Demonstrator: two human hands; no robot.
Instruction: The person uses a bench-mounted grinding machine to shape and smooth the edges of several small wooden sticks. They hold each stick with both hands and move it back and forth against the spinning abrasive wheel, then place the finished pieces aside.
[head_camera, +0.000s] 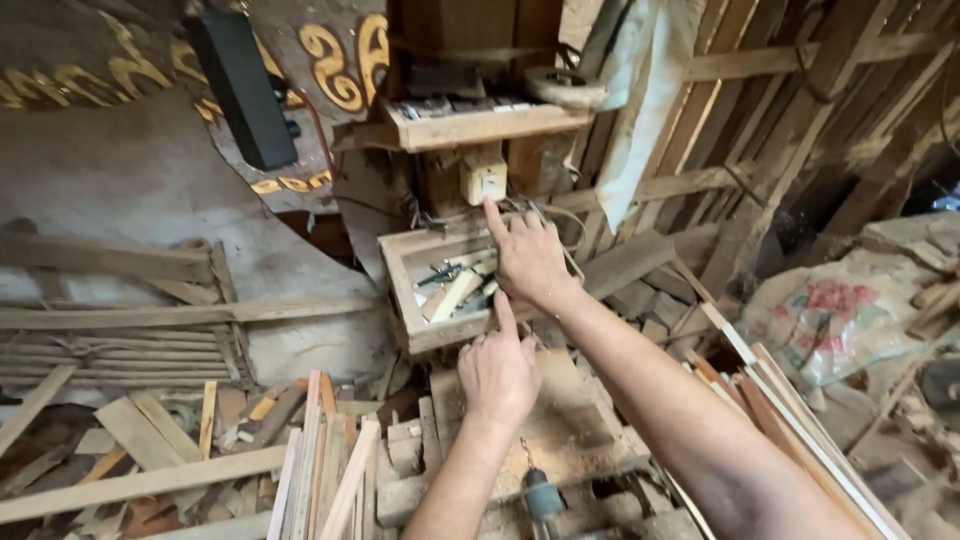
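My right hand (530, 258) is stretched out ahead, forefinger straight and its tip pressed on or just under the cream wall switch (484, 180), other fingers loosely curled, holding nothing. That switch sits on the post between the upper wooden shelf (480, 125) and the open wooden tray (440, 275) of small tools below. Risk one, as I judge it: loose wires (560, 222) hang right beside my knuckles, and a careless poke could snag one or touch something live. My left hand (498, 372) is lower and nearer to me, forefinger pointing up at the tray's front edge, the rest half-closed, also empty; I can't tell whether the fingertip actually touches the wood. Risk two: both forearms are reaching across the cluttered worktop (560, 440), directly above a power drill (540, 495) with its bit sticking up just beside my left wrist, so dropping that arm could catch the bit. Leaning slats (320, 460) on the left could topple if bumped.
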